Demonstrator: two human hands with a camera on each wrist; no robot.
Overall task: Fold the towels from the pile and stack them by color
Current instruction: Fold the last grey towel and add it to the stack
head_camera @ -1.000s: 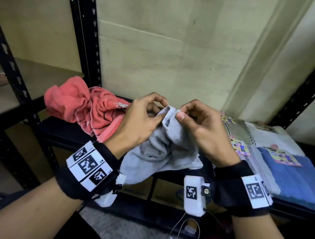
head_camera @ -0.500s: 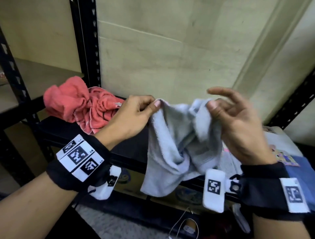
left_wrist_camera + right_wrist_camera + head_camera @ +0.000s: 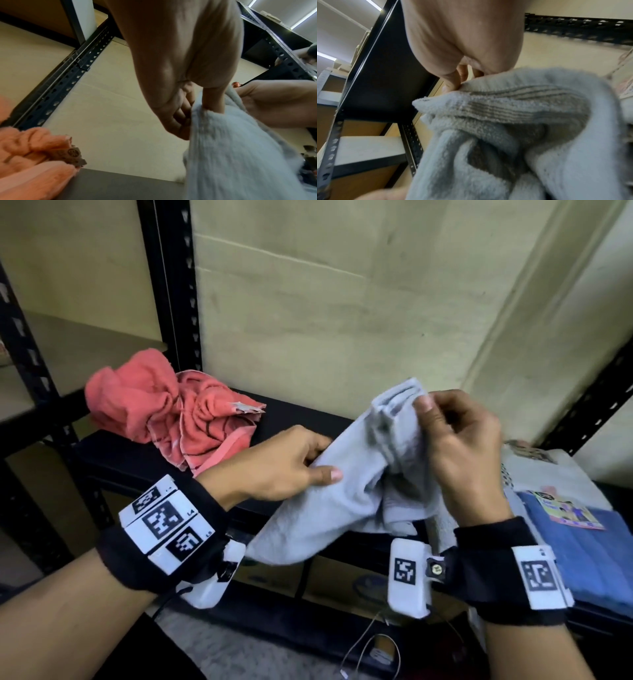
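A light grey towel with darker woven stripes hangs crumpled between my two hands above the black shelf. My left hand pinches its lower left edge between thumb and fingers. Higher up, my right hand pinches the striped end of the towel. A crumpled pink towel lies on the shelf at the left, apart from both hands.
At the right of the shelf lie folded towels: a blue stack with a printed label and a pale one behind it. Black slotted uprights stand behind the pink pile. Boxes sit under the shelf.
The grey towel rose off the shelf and was pulled apart. My left hand has since dropped lower along its edge while the right hand regripped the striped end.
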